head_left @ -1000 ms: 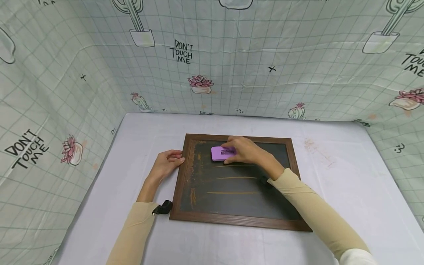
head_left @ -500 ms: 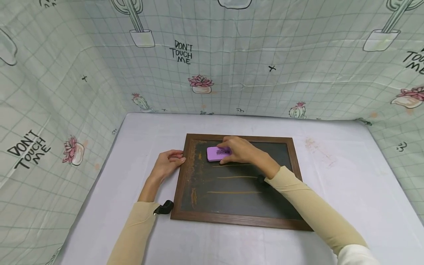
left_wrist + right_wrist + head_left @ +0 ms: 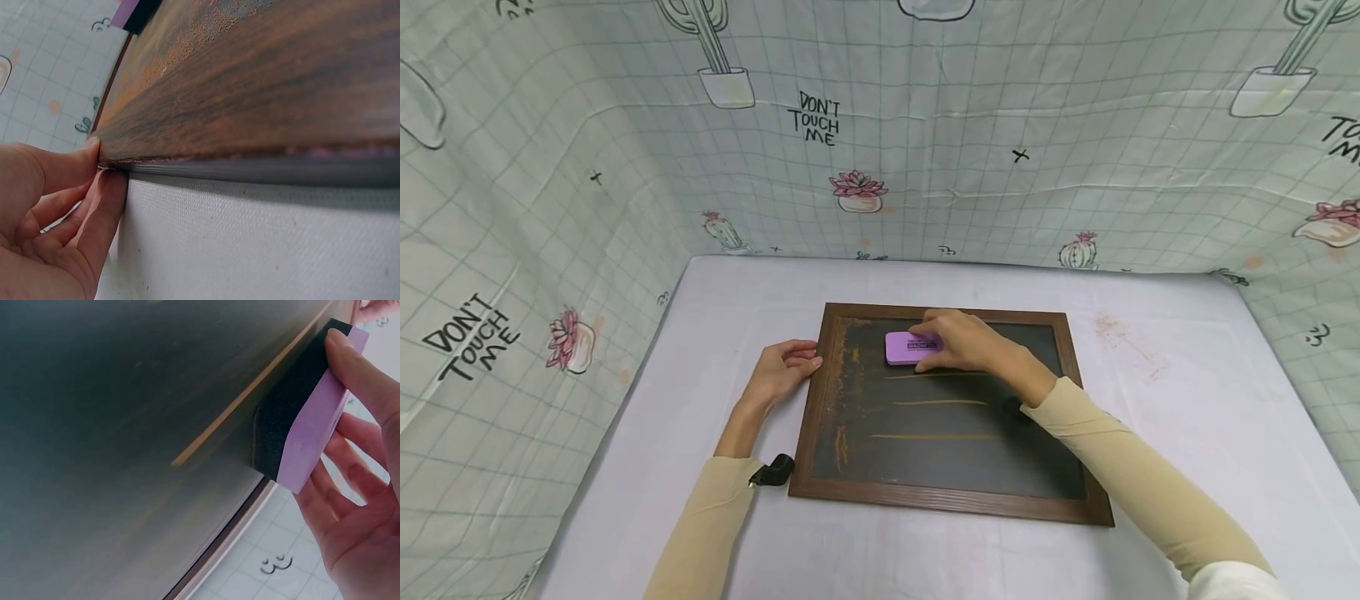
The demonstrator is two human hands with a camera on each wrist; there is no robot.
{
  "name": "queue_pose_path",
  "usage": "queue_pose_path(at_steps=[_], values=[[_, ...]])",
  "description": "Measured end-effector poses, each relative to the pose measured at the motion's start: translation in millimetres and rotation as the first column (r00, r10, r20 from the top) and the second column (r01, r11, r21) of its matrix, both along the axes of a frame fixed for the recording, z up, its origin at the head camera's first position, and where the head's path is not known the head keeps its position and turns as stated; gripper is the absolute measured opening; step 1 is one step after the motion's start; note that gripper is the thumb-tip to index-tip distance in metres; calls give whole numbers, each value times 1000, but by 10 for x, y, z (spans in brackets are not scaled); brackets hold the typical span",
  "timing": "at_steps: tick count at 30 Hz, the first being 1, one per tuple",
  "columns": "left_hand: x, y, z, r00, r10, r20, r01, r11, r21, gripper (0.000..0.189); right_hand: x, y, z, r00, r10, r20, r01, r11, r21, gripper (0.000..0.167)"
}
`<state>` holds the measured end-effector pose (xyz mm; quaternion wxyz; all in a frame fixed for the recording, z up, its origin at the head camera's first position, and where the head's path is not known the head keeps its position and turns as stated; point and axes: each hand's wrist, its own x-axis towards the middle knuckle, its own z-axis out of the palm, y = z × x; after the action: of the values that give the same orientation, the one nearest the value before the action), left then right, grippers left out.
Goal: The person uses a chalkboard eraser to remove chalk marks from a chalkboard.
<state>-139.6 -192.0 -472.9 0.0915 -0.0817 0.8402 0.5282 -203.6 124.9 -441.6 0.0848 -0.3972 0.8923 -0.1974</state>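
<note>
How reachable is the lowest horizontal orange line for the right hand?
Probably yes: the right hand, gripping the purple eraser, is over the same board, with only other lines between it and the lowest one.

wood-grained frame (image 3: 951,500), matt board (image 3: 925,467), powdery marks (image 3: 841,446), smooth eraser (image 3: 315,425), felt-like black underside (image 3: 284,412), wrinkled cloth backdrop (image 3: 925,83)

On the gridded cloth (image 3: 917,104) around me I read DON'T TOUCH ME (image 3: 816,118) twice in black capitals, at the back and left; at the right edge only part shows, beginning TO. Small x marks (image 3: 1020,156) stand there too. The dark label (image 3: 922,344) on my purple eraser (image 3: 898,350) is too small to read.
</note>
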Motion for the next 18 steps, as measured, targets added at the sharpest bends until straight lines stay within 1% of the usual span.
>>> queue_pose_path(at_steps=[8,18], values=[[1,7,-10,1000,6,-2,-6,1000,-12,37,3,162,-9,1000,-16,-10,16,1000,-11,59],[0,1,-17,1000,-3,-7,3,1000,-13,37,14,351,-32,998,-55,-14,55,998,-12,59]])
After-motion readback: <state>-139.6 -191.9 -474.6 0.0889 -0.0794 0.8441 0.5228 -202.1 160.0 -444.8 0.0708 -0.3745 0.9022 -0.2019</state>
